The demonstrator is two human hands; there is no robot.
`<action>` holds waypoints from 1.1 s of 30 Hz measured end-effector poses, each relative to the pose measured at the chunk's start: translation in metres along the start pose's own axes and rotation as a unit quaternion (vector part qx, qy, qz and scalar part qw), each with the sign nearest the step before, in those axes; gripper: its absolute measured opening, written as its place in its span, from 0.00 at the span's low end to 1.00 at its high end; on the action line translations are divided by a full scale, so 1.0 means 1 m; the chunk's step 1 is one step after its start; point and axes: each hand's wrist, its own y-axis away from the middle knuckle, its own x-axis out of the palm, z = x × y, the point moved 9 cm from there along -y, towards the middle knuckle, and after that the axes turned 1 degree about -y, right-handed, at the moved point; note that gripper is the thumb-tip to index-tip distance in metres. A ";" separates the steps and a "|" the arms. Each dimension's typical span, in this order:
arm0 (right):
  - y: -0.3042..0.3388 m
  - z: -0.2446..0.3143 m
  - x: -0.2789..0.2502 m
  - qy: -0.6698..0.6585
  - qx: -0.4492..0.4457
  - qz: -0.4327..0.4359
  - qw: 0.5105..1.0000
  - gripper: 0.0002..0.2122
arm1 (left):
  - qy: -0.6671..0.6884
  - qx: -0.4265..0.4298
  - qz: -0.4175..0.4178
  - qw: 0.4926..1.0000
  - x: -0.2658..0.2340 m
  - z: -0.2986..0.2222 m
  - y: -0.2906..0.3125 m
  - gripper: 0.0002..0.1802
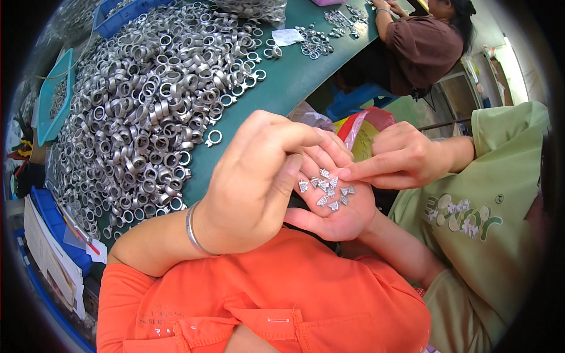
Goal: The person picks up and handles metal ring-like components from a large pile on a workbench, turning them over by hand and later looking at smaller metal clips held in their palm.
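My left hand (250, 173), with a plain silver bangle (193, 232) at the wrist, is raised in front of my orange shirt. Its fingers are curled and the thumb is drawn in toward the index finger; whatever lies between them, if anything, is hidden. Just past it is the upturned palm (353, 215) of a person in a green shirt, with several small silver triangular charms (323, 185) on it. That person's other hand (403, 156) points a finger at the charms. My right hand is out of the picture.
A large heap of grey metal rings (147, 106) covers the green table (282, 76) on the left. Blue trays (132, 15) and a turquoise tray (50, 115) stand around it. A white paper slip (287, 37) lies farther back. Another person (424, 47) works at the far end.
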 end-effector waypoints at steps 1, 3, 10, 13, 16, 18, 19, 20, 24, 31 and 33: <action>0.001 0.001 -0.003 0.005 -0.005 -0.004 1.000 0.30 | -0.007 0.001 -0.007 1.000 0.000 0.000 0.000 0.16; -0.002 0.006 -0.009 0.004 -0.034 -0.017 0.999 0.30 | 0.195 -0.139 -0.052 0.969 0.000 0.019 0.008 0.11; -0.009 0.006 -0.009 -0.006 -0.047 0.010 0.999 0.31 | 0.315 -0.274 -0.215 0.883 -0.019 0.057 0.037 0.10; -0.009 0.007 -0.011 -0.002 -0.054 -0.007 0.999 0.31 | 0.204 -0.150 -0.145 0.957 -0.019 0.032 0.022 0.10; -0.008 0.006 -0.006 -0.012 -0.047 0.019 0.999 0.30 | 0.050 -0.041 -0.037 0.997 -0.010 -0.002 -0.002 0.11; -0.007 0.002 -0.002 -0.027 -0.035 0.035 0.998 0.29 | -0.056 0.051 0.009 0.997 0.005 -0.015 -0.011 0.11; -0.006 0.000 -0.003 -0.045 -0.029 0.025 0.998 0.28 | -0.068 0.072 0.025 0.995 0.014 -0.022 -0.014 0.10; -0.005 -0.001 -0.004 -0.072 -0.022 0.012 0.997 0.28 | -0.117 0.076 0.044 0.989 0.025 -0.023 -0.013 0.09; 0.002 -0.013 -0.008 -0.194 0.008 -0.052 0.980 0.27 | -0.200 0.089 0.070 0.973 0.051 -0.023 -0.016 0.09; 0.012 -0.024 -0.001 -0.268 0.030 -0.104 0.957 0.24 | -0.183 0.090 0.085 0.975 0.058 -0.018 -0.015 0.06; 0.010 -0.023 -0.002 -0.278 0.030 -0.107 0.954 0.24 | -0.164 0.082 0.099 0.978 0.059 -0.016 -0.014 0.08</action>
